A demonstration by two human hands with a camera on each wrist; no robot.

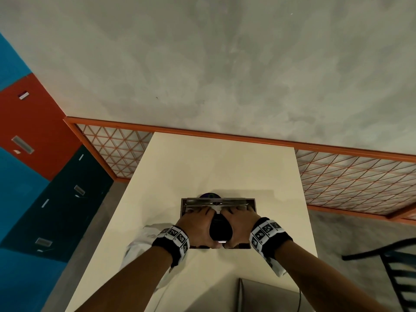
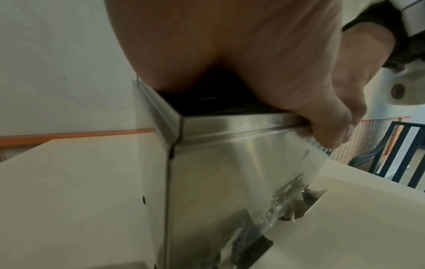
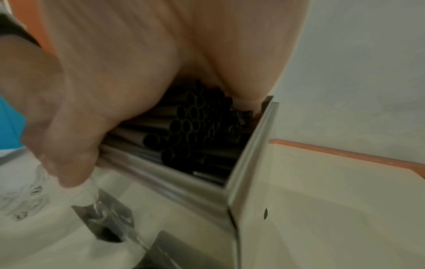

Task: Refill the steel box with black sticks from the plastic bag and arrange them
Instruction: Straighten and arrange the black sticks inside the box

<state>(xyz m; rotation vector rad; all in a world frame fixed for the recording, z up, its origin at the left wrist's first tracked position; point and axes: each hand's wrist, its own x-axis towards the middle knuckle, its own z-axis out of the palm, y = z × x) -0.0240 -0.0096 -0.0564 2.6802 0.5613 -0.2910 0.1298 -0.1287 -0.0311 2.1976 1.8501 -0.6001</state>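
Both hands sit over the open top of the shiny rectangular steel box [image 1: 251, 204], palms down on the bundle of black hollow plastic sticks [image 1: 220, 228] inside it. From the head view I see my left hand [image 1: 195, 226] and right hand [image 1: 239, 225] side by side, fingers reaching forward into the box and thumbs at its near rim; whether each grip closes round the sticks or merely presses on them I cannot tell. The box stands on the cream table [image 1: 202, 172], with the crumpled clear plastic bag [image 1: 139, 244] lying just beside it on the left.

From the left wrist view, the left hand [image 2: 230, 45] covers the box [image 2: 218, 163] opening, and the thumb [image 2: 331, 125] hooks over the rim. Only darkness shows under the palm here.

The right wrist view gives what the others hide: the open round ends of the sticks [image 3: 195, 131], piled unevenly and not all flush, under the right hand [image 3: 115, 72], against the end wall of the box [image 3: 248, 154].

I judge these tubes light, smooth and easily crushed or scattered, so gentle flat pressure from both sides along their length should square them up. The box looks stiff with thin edges; I would hold it by its walls.
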